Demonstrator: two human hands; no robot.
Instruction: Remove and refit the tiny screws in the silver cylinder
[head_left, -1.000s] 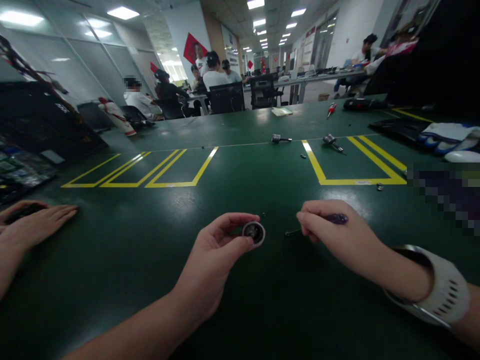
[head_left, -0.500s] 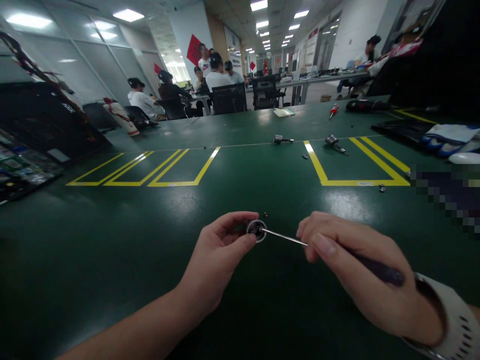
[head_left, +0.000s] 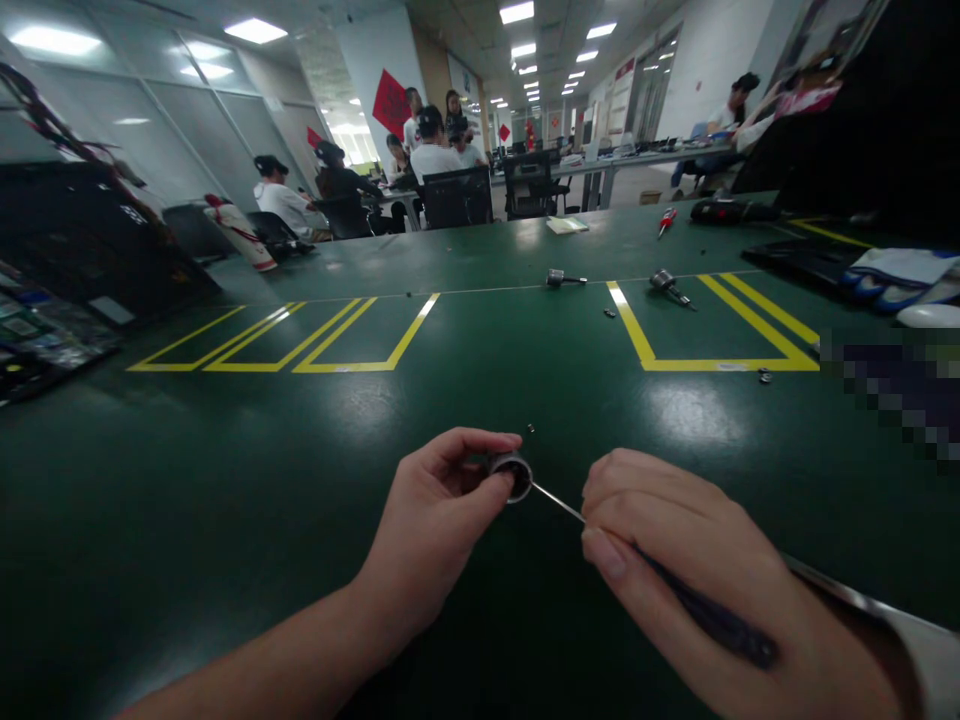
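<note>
My left hand (head_left: 439, 515) pinches a small round metal part (head_left: 513, 473) between thumb and fingers, just above the green table (head_left: 225, 480). My right hand (head_left: 697, 570) grips a thin screwdriver (head_left: 675, 595) with a dark handle. Its slim shaft runs up-left and the tip sits inside the open end of the metal part. A tiny dark screw (head_left: 530, 428) lies on the table just beyond the part.
Two similar metal parts (head_left: 556, 278) (head_left: 663, 281) lie further back near yellow tape lines (head_left: 636, 335). A red screwdriver (head_left: 664, 221), white-and-blue gloves (head_left: 900, 270) and dark trays (head_left: 60, 300) sit around the edges. Several people sit at desks behind.
My right hand lifted the screwdriver off the table and set its tip into the metal part, then drew closer and lower. Another person's hand at far left has left the view.
</note>
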